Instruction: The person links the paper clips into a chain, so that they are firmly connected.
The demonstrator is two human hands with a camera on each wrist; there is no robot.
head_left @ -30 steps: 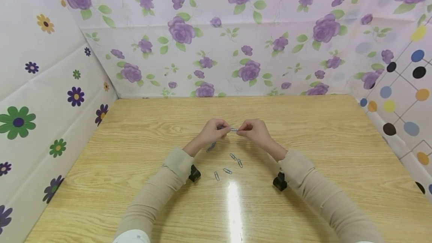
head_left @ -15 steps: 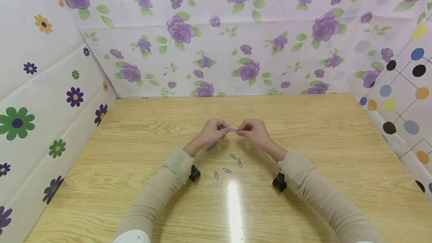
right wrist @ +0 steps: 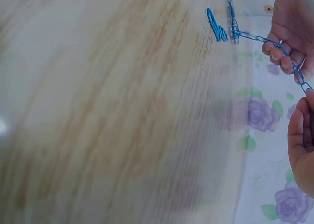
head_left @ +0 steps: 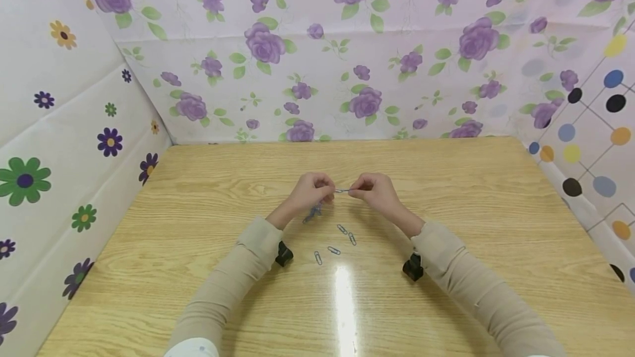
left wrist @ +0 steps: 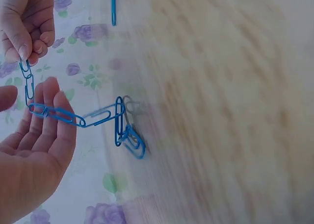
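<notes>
A chain of linked blue paper clips runs between both hands over the wooden table. My right hand pinches its end clip between thumb and fingertips. Across the fingers of my left hand lies the middle of the chain; in the left wrist view the thumb stands apart from those loosely bent fingers. The chain's other end trails down below the left hand, bunched up on or near the tabletop. Only a short stretch shows between the hands in the head view.
Several loose paper clips lie on the wooden table between the forearms. Black devices sit under both wrists. Flower-patterned sheets stand behind and at the left; a dotted one is at the right.
The left hand has shifted slightly left and its grip looks looser. More of the chain shows between the hands and below the left hand. The right hand has barely moved.
</notes>
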